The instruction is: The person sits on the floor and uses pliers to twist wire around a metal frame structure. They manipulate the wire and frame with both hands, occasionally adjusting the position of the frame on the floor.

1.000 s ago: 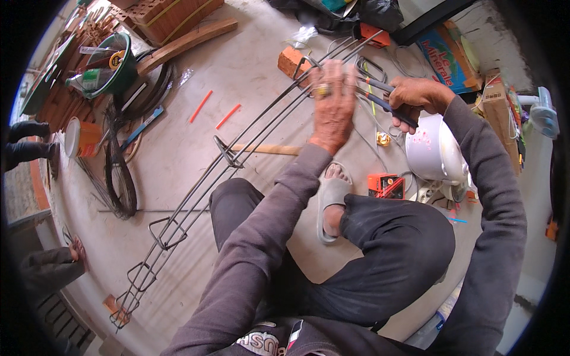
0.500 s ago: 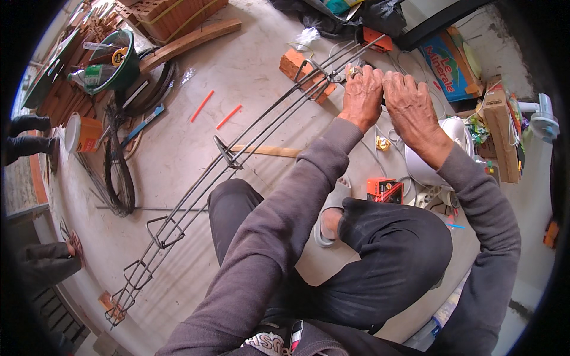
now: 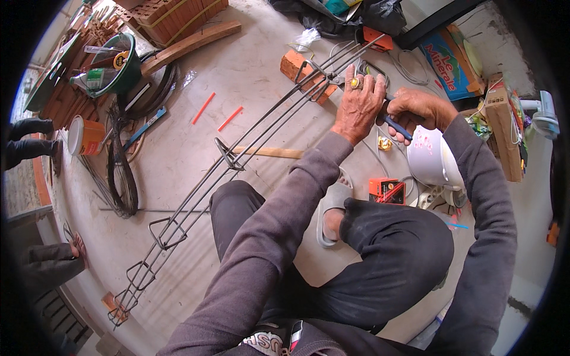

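Observation:
A long rebar cage (image 3: 196,199) of thin dark rods with square stirrups runs diagonally from lower left to upper right. My left hand (image 3: 358,110), with a yellow-stoned ring, closes over the head end of pliers. A metal jaw (image 3: 338,79) pokes out beside the stirrup (image 3: 316,80) at the cage's upper end. In my closed right hand (image 3: 423,108) are the same pliers' dark blue handles (image 3: 398,127), one pointing down and right. My left fingers partly hide the tool, so its exact grip on the wire is unclear.
Orange bricks (image 3: 295,66) prop the cage's upper end. Red straws (image 3: 203,108), a wooden strip (image 3: 270,152), a wire coil (image 3: 120,172) and a green bucket (image 3: 132,68) lie leftward. A white rounded container (image 3: 436,159) and red box (image 3: 387,190) stand right. Someone's legs (image 3: 35,142) show far left.
My right hand has turned and drawn slightly away from the left, exposing the blue handles. My left hand stays near the upper stirrup, its fingers now more extended. The cage has barely moved.

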`<action>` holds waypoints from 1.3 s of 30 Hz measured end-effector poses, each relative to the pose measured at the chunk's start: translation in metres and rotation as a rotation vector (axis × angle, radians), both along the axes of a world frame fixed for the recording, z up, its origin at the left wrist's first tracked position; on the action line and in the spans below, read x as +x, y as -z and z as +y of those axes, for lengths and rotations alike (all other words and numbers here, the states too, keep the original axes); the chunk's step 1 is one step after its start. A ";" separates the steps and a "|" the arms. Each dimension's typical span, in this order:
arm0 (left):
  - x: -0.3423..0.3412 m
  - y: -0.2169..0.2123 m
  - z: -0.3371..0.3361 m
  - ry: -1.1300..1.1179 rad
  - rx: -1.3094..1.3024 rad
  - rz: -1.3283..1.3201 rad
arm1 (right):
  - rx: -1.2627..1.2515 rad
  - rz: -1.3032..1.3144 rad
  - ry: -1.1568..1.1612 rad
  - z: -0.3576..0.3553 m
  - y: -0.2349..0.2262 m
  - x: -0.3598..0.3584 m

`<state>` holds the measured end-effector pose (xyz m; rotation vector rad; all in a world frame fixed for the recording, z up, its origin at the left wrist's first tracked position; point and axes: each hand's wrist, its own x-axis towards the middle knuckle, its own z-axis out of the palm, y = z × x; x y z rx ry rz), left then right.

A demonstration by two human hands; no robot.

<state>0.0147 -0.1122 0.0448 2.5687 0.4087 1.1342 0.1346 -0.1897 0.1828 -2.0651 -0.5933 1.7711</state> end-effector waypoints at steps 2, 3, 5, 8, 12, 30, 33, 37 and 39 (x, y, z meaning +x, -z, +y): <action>-0.001 -0.002 0.004 0.038 -0.029 0.077 | 0.005 -0.196 -0.089 0.002 -0.006 -0.004; -0.001 -0.003 0.004 0.059 -0.044 0.114 | 0.007 -0.294 -0.133 0.003 -0.008 -0.006; -0.001 -0.002 0.007 0.049 -0.085 0.077 | 0.098 -1.004 -0.597 0.004 0.004 -0.024; 0.004 -0.010 0.011 0.080 -0.189 0.084 | 0.274 -1.623 -0.886 -0.009 0.008 -0.054; 0.006 -0.019 0.019 0.160 -0.221 0.176 | 0.342 -1.394 -0.686 -0.017 0.033 -0.024; -0.004 0.000 0.010 0.200 -0.059 0.435 | 0.604 -1.515 -0.645 -0.043 0.050 -0.055; -0.002 -0.020 0.008 0.251 -0.026 0.511 | 0.379 -1.273 -0.607 -0.055 0.078 -0.021; -0.031 -0.038 0.012 0.191 0.084 0.575 | 0.256 -0.048 0.136 -0.043 0.053 -0.030; -0.042 -0.029 0.002 0.130 0.191 0.405 | 0.345 0.120 0.247 -0.059 0.066 -0.031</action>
